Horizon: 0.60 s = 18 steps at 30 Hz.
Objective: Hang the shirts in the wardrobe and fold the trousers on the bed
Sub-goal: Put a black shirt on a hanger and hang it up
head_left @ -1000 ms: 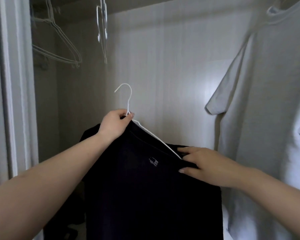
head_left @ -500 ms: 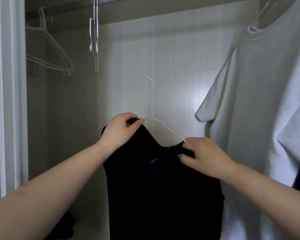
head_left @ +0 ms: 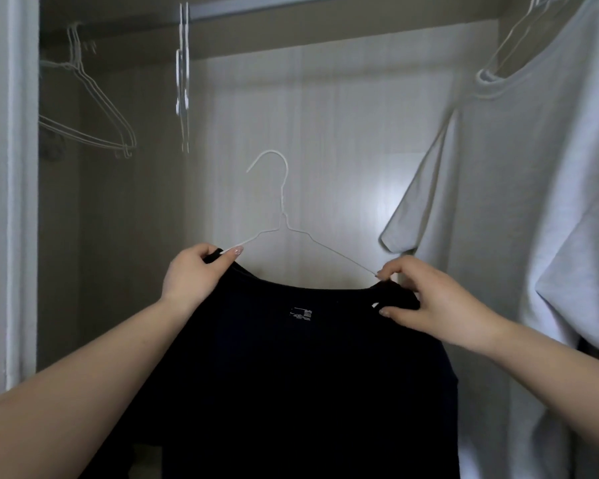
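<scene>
Both hands, left hand and right hand, pinch dark shirt shoulders on wire hanger; loosened fingers risk cloth sliding off.

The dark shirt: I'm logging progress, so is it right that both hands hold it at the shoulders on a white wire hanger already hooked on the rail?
Not hooked: the head view shows the white wire hanger below the rail, its hook free. The left hand and right hand do hold the dark shirt at the shoulders.

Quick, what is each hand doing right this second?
Left hand: fingers grip the dark shirt at its shoulder, on the white wire hanger.
Right hand: fingers pinch the shirt's other shoulder at the hanger's end.
</scene>
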{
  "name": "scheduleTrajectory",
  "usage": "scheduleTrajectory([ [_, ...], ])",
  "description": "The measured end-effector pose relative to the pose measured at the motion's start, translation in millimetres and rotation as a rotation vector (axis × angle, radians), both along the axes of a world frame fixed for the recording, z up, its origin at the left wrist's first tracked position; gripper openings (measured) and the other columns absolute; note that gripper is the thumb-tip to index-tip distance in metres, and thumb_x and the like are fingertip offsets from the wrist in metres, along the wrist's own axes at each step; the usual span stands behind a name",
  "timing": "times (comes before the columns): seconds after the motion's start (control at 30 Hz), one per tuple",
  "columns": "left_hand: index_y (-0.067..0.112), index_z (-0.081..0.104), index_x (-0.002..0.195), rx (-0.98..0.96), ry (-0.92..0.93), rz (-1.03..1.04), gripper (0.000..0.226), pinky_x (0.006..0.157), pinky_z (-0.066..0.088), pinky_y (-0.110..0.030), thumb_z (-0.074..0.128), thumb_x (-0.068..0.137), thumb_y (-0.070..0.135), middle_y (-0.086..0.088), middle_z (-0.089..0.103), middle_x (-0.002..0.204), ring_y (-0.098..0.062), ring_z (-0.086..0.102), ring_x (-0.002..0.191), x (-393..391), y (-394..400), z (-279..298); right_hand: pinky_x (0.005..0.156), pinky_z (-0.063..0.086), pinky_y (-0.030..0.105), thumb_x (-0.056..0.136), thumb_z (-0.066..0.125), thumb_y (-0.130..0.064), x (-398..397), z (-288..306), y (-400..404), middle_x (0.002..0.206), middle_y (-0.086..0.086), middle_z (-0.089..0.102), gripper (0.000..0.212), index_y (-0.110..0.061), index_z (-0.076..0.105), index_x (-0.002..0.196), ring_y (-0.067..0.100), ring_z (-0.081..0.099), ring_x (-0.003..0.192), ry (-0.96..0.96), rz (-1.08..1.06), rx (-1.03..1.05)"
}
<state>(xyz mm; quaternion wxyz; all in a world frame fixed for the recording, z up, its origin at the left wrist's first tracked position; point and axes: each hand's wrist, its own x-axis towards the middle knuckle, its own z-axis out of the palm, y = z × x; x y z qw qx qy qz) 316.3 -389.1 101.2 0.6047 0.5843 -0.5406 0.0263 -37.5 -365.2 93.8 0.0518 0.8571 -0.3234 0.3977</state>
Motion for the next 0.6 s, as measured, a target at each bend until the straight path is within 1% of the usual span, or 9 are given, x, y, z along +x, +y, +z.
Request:
scheduleTrajectory([
  [0.07, 0.016, 0.061, 0.066, 0.004, 0.025, -0.010, 0.046, 0.058, 0.040, -0.030, 0.067, 0.076, 0.060, 0.002, 0.056, 0.061, -0.018, 0.052, 0.058, -0.1, -1.9, 2.9, 0.077, 0.047, 0.018, 0.075, 0.078, -0.023, 0.4, 6.2, 2.4, 0.098, -0.021, 0.061, 0.064, -0.061, 0.044, 0.114, 0.011, 0.060, 0.075, -0.132, 0.051, 0.178],
  [0.1, 0.015, 0.060, 0.065, 0.010, 0.037, -0.018, 0.046, 0.058, 0.039, -0.030, 0.068, 0.076, 0.060, 0.002, 0.055, 0.060, -0.019, 0.051, 0.058, -0.6, -2.5, 5.3, 0.077, 0.049, 0.019, 0.077, 0.077, -0.021, -0.7, 10.7, 3.3, 0.091, -0.019, 0.064, 0.059, -0.057, 0.050, 0.115, 0.010, 0.061, 0.072, -0.162, 0.095, 0.266],
  [0.17, 0.016, 0.057, 0.059, 0.025, 0.060, -0.037, 0.048, 0.057, 0.038, -0.029, 0.068, 0.076, 0.059, 0.002, 0.052, 0.056, -0.019, 0.049, 0.055, -3.8, -3.8, 10.9, 0.073, 0.048, 0.016, 0.084, 0.070, -0.014, -2.1, 20.0, 7.3, 0.079, -0.013, 0.068, 0.031, -0.040, 0.068, 0.099, 0.004, 0.063, 0.075, -0.139, 0.181, 0.411],
  [0.2, 0.015, 0.056, 0.059, 0.033, 0.065, -0.050, 0.048, 0.056, 0.037, -0.029, 0.069, 0.076, 0.058, 0.002, 0.052, 0.055, -0.019, 0.049, 0.054, -6.8, -3.9, 13.8, 0.070, 0.048, 0.015, 0.087, 0.066, -0.008, -1.2, 23.3, 9.8, 0.077, -0.009, 0.069, 0.024, -0.032, 0.071, 0.088, 0.006, 0.064, 0.075, -0.141, 0.216, 0.467],
  [0.27, 0.014, 0.061, 0.064, 0.031, 0.089, -0.109, 0.044, 0.058, 0.039, -0.028, 0.068, 0.077, 0.055, 0.001, 0.056, 0.058, -0.019, 0.053, 0.056, -16.8, -6.1, 21.9, 0.069, 0.050, 0.018, 0.090, 0.055, 0.003, -1.2, 30.5, 12.3, 0.085, 0.001, 0.072, 0.029, -0.020, 0.068, 0.082, 0.011, 0.065, 0.079, -0.230, 0.249, 0.542],
  [0.33, 0.014, 0.069, 0.077, -0.002, 0.124, -0.189, 0.036, 0.063, 0.044, -0.026, 0.068, 0.081, 0.049, 0.000, 0.065, 0.071, -0.018, 0.061, 0.068, -31.4, -9.5, 33.4, 0.073, 0.053, 0.021, 0.090, 0.043, 0.011, -1.2, 41.0, 15.0, 0.103, 0.002, 0.073, 0.031, -0.011, 0.065, 0.087, 0.015, 0.067, 0.087, -0.360, 0.292, 0.615],
  [0.4, 0.015, 0.071, 0.095, -0.057, 0.177, -0.281, 0.029, 0.079, 0.047, -0.026, 0.066, 0.085, 0.042, 0.002, 0.069, 0.093, -0.016, 0.064, 0.089, -50.1, -14.4, 48.1, 0.068, 0.055, 0.024, 0.089, 0.036, 0.011, -0.4, 56.3, 19.7, 0.108, 0.001, 0.072, 0.030, -0.003, 0.062, 0.093, 0.015, 0.069, 0.083, -0.460, 0.330, 0.670],
  [0.47, 0.015, 0.067, 0.115, -0.092, 0.200, -0.358, 0.038, 0.093, 0.041, -0.024, 0.064, 0.088, 0.041, 0.003, 0.065, 0.115, -0.015, 0.059, 0.108, -71.5, -18.3, 64.1, 0.061, 0.055, 0.024, 0.088, 0.035, 0.010, -1.3, 73.7, 27.2, 0.107, 0.003, 0.073, 0.029, 0.002, 0.061, 0.097, 0.015, 0.070, 0.076, -0.518, 0.348, 0.700],
  [0.6, 0.023, 0.052, 0.135, -0.090, 0.175, -0.539, 0.053, 0.109, 0.034, -0.031, 0.058, 0.089, 0.049, 0.004, 0.050, 0.139, -0.015, 0.045, 0.130, -119.1, -21.2, 94.2, 0.064, 0.058, 0.026, 0.087, 0.035, 0.007, -10.5, 110.4, 40.5, 0.102, 0.004, 0.074, 0.031, 0.005, 0.060, 0.104, 0.018, 0.071, 0.077, -0.559, 0.304, 0.643],
])
